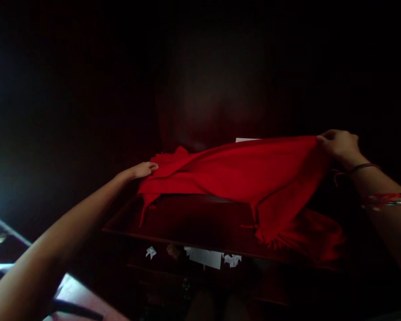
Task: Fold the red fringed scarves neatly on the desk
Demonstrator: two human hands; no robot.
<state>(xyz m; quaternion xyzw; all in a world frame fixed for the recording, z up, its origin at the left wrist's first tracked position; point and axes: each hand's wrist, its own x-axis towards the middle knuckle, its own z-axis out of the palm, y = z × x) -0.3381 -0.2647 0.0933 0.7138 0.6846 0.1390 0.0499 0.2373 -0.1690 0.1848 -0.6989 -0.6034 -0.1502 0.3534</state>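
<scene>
A wide red cloth (234,169), with thin ties hanging from it and a gathered edge at the lower right, is stretched between my hands. My left hand (145,169) is closed on its left end, fingers pressing the fabric. At the far right, my right hand (341,145) pinches the upper corner and holds it raised. The cloth's right part drapes down in folds above a dark reddish shelf (194,218). Dim light hides whether more fabric lies bunched behind.
Below the shelf's front edge lie a white paper sheet (205,257), crumpled paper (233,260) and a small white scrap (150,253). A white edge (247,139) shows behind the cloth. A bright pale surface (83,298) with a dark strap is at lower left.
</scene>
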